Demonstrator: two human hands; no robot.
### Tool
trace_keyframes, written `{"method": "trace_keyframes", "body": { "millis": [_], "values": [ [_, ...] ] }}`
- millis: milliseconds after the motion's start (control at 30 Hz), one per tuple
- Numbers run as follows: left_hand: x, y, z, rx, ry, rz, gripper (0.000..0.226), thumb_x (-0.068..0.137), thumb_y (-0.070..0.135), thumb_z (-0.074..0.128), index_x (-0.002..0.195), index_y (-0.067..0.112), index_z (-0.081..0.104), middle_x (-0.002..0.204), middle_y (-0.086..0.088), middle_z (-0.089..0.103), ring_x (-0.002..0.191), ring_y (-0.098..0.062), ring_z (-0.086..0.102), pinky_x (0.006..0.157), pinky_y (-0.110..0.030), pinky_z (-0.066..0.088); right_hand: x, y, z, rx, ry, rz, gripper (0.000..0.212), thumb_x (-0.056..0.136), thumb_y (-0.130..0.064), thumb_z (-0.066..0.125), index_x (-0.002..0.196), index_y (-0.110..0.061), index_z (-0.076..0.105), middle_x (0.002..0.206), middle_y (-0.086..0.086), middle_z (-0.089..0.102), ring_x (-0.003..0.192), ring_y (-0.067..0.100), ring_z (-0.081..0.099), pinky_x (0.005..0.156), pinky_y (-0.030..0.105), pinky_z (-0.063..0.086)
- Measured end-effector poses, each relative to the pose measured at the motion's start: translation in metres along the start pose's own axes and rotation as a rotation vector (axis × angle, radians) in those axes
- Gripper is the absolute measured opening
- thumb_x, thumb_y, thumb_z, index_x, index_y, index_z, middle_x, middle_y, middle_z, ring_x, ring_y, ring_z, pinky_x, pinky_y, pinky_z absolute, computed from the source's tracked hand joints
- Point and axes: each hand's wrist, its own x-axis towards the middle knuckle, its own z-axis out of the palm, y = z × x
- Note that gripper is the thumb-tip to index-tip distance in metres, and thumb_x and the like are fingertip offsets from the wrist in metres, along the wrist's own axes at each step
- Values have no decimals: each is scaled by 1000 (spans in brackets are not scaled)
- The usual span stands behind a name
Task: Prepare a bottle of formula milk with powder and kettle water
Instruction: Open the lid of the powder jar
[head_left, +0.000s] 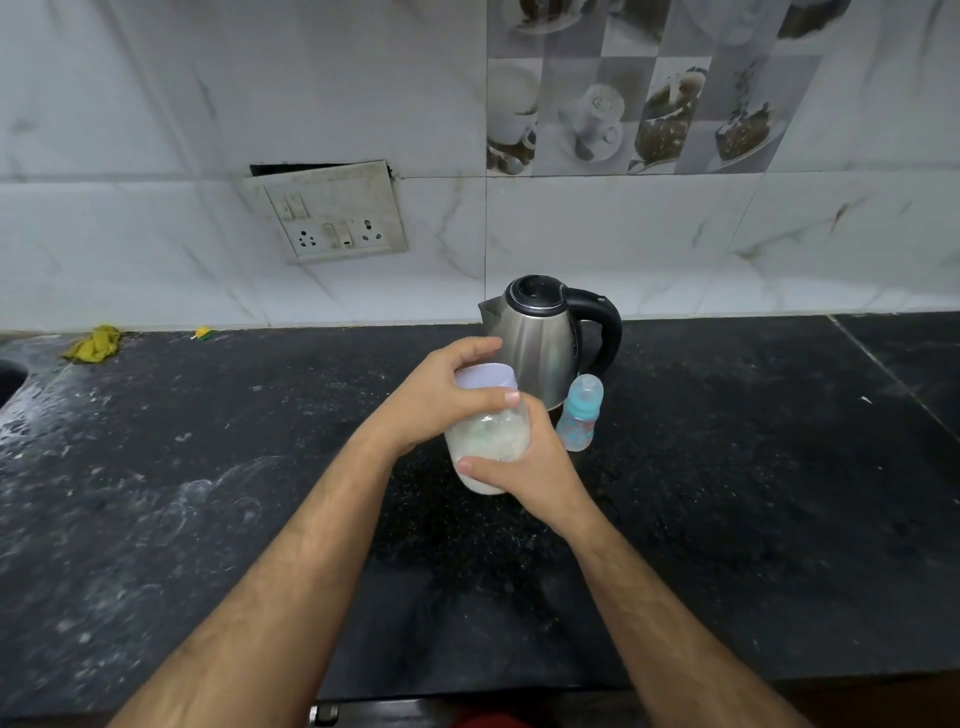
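A clear plastic jar of white powder (488, 441) is held above the black counter (727, 493). My left hand (447, 397) wraps the jar's pale lilac lid (488, 376) from the left. My right hand (530, 465) grips the jar's body from the right and below. Just to the right stands a small baby bottle (581, 415) with a blue collar and a clear teat cap, upright on the counter. Behind both stands a steel kettle (540, 343) with a black lid and black handle, its spout pointing left.
A marble-tiled wall runs along the back, with a loose switch and socket plate (332, 215). A yellow cloth (96, 344) and a small yellow-green scrap (203, 332) lie at the back left. A sink edge (8, 379) shows at far left.
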Motion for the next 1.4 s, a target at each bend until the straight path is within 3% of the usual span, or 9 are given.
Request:
{"method": "trace_keyframes", "body": {
  "millis": [200, 533, 633, 733, 867, 967, 1100, 1267, 1400],
  "values": [
    [1, -1, 0, 264, -105, -27, 76, 81, 43, 78, 146, 22, 46, 149, 10, 48, 134, -5, 44, 114, -29, 36, 3, 6, -4, -58, 21, 13, 88, 52, -46, 88, 127, -38, 42, 125, -13, 59, 115, 8, 59, 96, 42, 54],
    [13, -6, 9, 397, 81, -53, 62, 75, 49, 79, 129, 24, 61, 128, 10, 63, 117, -10, 57, 100, -30, 45, 7, 10, 1, -97, 81, -7, 84, 49, -43, 88, 121, -38, 46, 122, -13, 58, 111, 5, 58, 93, 36, 53],
    [16, -12, 7, 208, 136, -89, 51, 73, 56, 74, 117, 31, 66, 117, 14, 68, 110, -8, 61, 94, -30, 49, 8, 11, 0, -105, 88, 9, 85, 53, -37, 91, 124, -40, 44, 119, -18, 57, 109, 1, 57, 90, 27, 51],
    [17, -22, 4, -165, 245, -167, 25, 90, 47, 63, 107, 30, 67, 110, 7, 69, 102, -13, 65, 83, -28, 50, 11, 13, -1, -134, 139, 15, 86, 50, -36, 92, 124, -34, 48, 115, -17, 60, 106, 1, 58, 87, 25, 51],
    [16, -50, -6, -729, 337, -429, 32, 96, 56, 49, 110, 28, 58, 120, -6, 61, 108, -24, 64, 81, -40, 58, 13, 15, -4, -153, 172, 26, 77, 52, -29, 91, 116, -36, 48, 108, -20, 61, 102, -1, 59, 82, 20, 49],
    [13, -87, -8, -831, 376, -520, 41, 94, 48, 59, 119, 16, 55, 123, -11, 58, 113, -30, 63, 82, -43, 60, 16, 17, -4, -166, 180, 34, 73, 52, -29, 91, 112, -35, 50, 106, -17, 64, 98, -1, 62, 82, 25, 53],
    [11, -134, -5, -640, 477, -643, 41, 96, 12, 60, 135, 7, 50, 128, -16, 56, 109, -32, 61, 69, -38, 61, 18, 14, -3, -203, 182, -7, 51, 54, -15, 89, 90, -34, 59, 92, -7, 70, 88, 6, 67, 77, 32, 58],
    [11, -183, -8, -144, 537, -778, 38, 88, 18, 68, 125, 11, 63, 114, -15, 68, 100, -34, 64, 78, -43, 57, 15, 6, 1, -208, 160, -19, 43, 57, -3, 85, 88, -13, 57, 89, 11, 69, 88, 22, 62, 72, 36, 52],
    [14, -194, -12, 135, 464, -790, 38, 87, 25, 69, 123, 13, 63, 114, -14, 69, 104, -34, 63, 74, -35, 44, 16, 12, 3, -292, 180, 17, 45, 54, -16, 88, 78, -35, 55, 82, -13, 66, 84, 7, 63, 74, 32, 54]
  ]
}}
